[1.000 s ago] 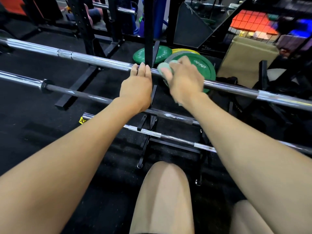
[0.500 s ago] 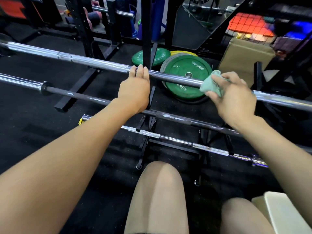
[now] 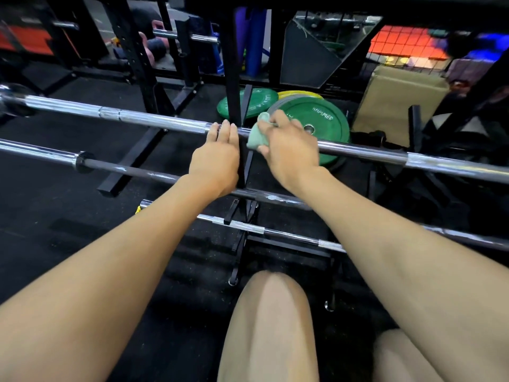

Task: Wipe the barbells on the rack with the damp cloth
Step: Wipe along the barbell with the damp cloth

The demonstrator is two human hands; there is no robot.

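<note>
- A bare knee [image 3: 271, 321] is nearest, bottom centre.
- Beyond it the lowest barbell [image 3: 289, 236] and the dark middle barbell [image 3: 132, 170] lie on the rack [image 3: 243, 216].
- On the top barbell [image 3: 154, 120], the left hand [image 3: 216, 158] rests with straight fingers laid over the bar.
- Just beside it, the right hand [image 3: 289, 146] grips the green cloth [image 3: 257, 133], bunched against the same bar.
- Behind lie green weight plates [image 3: 322, 119] on the floor.
</note>
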